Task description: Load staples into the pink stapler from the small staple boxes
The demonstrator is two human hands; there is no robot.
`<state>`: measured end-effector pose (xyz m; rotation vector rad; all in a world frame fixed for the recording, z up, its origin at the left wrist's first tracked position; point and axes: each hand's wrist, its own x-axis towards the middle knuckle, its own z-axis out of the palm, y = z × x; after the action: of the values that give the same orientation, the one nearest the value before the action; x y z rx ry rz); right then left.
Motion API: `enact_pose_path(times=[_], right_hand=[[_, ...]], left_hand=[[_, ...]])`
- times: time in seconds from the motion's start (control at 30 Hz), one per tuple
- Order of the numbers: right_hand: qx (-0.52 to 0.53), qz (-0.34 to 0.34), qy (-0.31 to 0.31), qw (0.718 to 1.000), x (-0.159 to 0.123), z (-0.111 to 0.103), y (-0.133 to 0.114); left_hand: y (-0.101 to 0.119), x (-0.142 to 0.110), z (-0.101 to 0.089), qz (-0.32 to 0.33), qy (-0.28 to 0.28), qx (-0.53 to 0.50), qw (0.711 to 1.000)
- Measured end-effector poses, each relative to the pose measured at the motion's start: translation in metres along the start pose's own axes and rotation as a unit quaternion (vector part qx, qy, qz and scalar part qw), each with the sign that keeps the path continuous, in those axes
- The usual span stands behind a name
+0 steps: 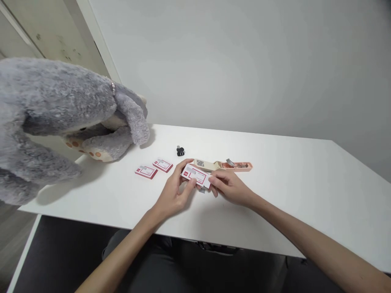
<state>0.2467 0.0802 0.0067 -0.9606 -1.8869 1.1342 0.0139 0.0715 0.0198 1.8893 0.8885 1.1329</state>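
Between my two hands is a small flat white box with a red border (200, 177), held up off the table and tilted. My left hand (175, 191) grips its left end, thumb on the near edge. My right hand (230, 186) pinches its right end with thumb and fingers. A small grey piece (202, 190) shows just under the box; what it belongs to is unclear. Right behind my hands lies a long cream-and-pink case (207, 165), opened out, with small metal pieces (230, 162) in its pink half. Two similar white-and-red boxes, one nearer (146, 171) and one farther (163, 165), lie to the left.
A small black object with a metal tip (180, 151) lies behind the boxes. A big grey plush toy (61, 93) leans over the left end of the white table (290, 195). A plain wall (244, 69) rises along the table's back edge.
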Motion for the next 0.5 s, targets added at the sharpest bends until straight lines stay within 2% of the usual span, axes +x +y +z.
enact_pose_path(times=[0.17, 0.37, 0.5], right_hand=[[0.007, -0.013, -0.010, 1.000, 0.0005, -0.0002, -0.0019], [0.036, 0.012, -0.024, 0.999, -0.0001, 0.0016, 0.0054], [0.025, 0.007, -0.028, 0.999, -0.0005, 0.0025, 0.0048]], left_hand=[[-0.0003, -0.0020, 0.0000, 0.009, -0.021, 0.055, 0.998], [-0.0032, -0.0016, -0.0018, 0.026, -0.054, 0.102, 0.993], [-0.0021, -0.0002, -0.0001, 0.040, -0.037, 0.150, 0.987]])
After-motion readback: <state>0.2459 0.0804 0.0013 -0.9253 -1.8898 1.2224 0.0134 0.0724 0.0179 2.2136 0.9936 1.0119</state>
